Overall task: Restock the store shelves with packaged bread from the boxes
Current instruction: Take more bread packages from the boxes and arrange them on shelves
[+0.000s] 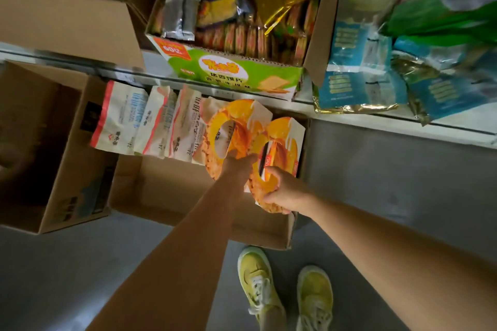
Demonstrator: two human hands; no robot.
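Fingers of both the left hand (238,162) and right hand (286,192) grip orange bread packs (231,126).

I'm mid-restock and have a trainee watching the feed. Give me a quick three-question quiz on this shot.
1. True or false: the right hand grips an orange bread pack.
2. Which packs stand to the left of the orange ones in the open box? A) white packs with red edges B) green bags C) silver pouches
3. Fill in: the person's shoes are ____ in colour.

Key: 1 true; 2 A, the white packs; 3 yellow.
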